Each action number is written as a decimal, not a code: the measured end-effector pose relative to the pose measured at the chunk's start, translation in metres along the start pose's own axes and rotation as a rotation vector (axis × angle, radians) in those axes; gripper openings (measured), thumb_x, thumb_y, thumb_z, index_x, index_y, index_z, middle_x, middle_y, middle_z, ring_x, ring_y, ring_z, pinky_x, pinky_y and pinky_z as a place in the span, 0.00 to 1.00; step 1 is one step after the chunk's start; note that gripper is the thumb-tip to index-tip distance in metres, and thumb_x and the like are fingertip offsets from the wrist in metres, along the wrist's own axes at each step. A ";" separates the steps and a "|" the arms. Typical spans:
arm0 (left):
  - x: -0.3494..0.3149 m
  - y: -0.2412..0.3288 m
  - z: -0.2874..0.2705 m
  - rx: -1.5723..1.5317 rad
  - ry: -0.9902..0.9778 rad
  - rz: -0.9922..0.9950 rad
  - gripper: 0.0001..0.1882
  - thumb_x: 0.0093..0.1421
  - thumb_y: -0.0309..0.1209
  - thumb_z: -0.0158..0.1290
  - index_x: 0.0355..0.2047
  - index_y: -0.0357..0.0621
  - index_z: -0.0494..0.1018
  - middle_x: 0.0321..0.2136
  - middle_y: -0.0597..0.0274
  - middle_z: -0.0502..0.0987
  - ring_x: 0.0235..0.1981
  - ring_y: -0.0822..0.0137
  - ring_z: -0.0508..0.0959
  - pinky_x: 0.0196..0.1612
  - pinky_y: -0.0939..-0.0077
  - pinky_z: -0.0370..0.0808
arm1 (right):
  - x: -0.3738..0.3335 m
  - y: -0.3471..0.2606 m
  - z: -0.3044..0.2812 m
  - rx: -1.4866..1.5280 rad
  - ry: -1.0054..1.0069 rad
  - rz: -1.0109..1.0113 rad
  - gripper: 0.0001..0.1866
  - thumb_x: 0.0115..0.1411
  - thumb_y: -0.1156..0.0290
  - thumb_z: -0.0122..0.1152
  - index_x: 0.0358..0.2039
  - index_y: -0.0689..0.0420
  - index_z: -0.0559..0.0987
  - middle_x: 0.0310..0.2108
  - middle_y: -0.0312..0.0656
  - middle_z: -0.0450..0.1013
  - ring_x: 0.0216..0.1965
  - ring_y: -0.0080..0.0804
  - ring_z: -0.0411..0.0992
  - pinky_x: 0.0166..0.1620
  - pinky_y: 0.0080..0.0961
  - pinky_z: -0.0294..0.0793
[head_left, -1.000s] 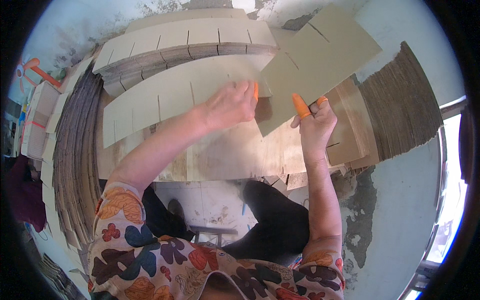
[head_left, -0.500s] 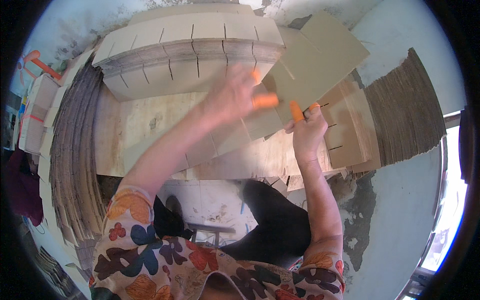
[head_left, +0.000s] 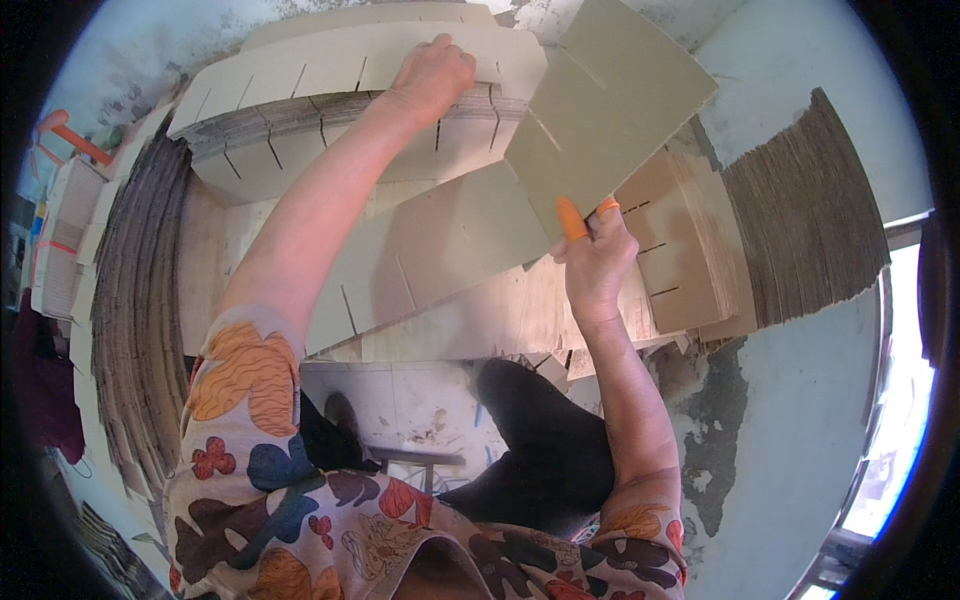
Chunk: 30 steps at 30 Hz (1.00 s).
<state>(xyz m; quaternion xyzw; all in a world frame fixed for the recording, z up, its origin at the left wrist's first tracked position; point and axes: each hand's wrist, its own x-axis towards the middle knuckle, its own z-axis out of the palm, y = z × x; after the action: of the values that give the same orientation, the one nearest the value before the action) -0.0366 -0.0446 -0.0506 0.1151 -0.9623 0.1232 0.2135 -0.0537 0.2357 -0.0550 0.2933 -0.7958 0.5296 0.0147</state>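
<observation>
My right hand (head_left: pixel 598 258), with orange finger covers, is closed on the lower corner of a greyish-brown cardboard sheet (head_left: pixel 615 100) that has slots cut in it. The sheet slants up and away over the bench. My left hand (head_left: pixel 435 80) reaches to the far stack of slotted cardboard sheets (head_left: pixel 280 85) and rests on its top. Its fingers are curled and their tips hidden, so what they pinch cannot be made out. Between the hands, another slotted cardboard strip (head_left: pixel 440 240) lies at an angle across the wooden bench (head_left: pixel 480 325).
At right, slotted cardboard pieces (head_left: pixel 690 270) lie beside a tall row of brown cardboard (head_left: pixel 805 215). A long cardboard stack (head_left: pixel 140 310) lines the left side, with an orange fan (head_left: pixel 70 135) beyond it. My legs and a metal stool (head_left: pixel 420 460) are below the bench's near edge.
My left hand has moved up and away from near the right hand onto the far stack. The right hand keeps the sheet, shifted slightly left and upward.
</observation>
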 end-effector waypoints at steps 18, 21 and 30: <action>-0.019 0.048 -0.048 -0.019 0.025 0.168 0.09 0.44 0.20 0.53 0.29 0.31 0.75 0.33 0.53 0.72 0.42 0.58 0.71 0.34 0.71 0.80 | -0.002 -0.007 -0.006 -0.076 0.012 0.000 0.08 0.56 0.79 0.63 0.28 0.64 0.70 0.18 0.42 0.70 0.20 0.18 0.66 0.22 0.19 0.68; -0.021 0.048 -0.044 -0.020 0.143 0.154 0.05 0.43 0.21 0.53 0.23 0.35 0.76 0.30 0.55 0.73 0.40 0.58 0.71 0.31 0.72 0.80 | -0.003 -0.006 -0.005 -0.132 0.023 -0.080 0.09 0.57 0.78 0.63 0.28 0.63 0.69 0.17 0.43 0.69 0.19 0.19 0.65 0.22 0.20 0.67; -0.039 0.077 -0.059 -0.113 0.260 0.281 0.03 0.39 0.23 0.55 0.18 0.37 0.76 0.28 0.55 0.72 0.36 0.59 0.72 0.24 0.72 0.79 | 0.000 -0.002 -0.006 -0.139 0.019 -0.070 0.11 0.57 0.76 0.64 0.27 0.62 0.69 0.20 0.45 0.71 0.19 0.23 0.67 0.23 0.22 0.68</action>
<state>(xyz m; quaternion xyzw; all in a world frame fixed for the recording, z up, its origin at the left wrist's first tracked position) -0.0006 0.0514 -0.0307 -0.0494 -0.9386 0.1113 0.3227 -0.0544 0.2398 -0.0506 0.3142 -0.8197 0.4750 0.0611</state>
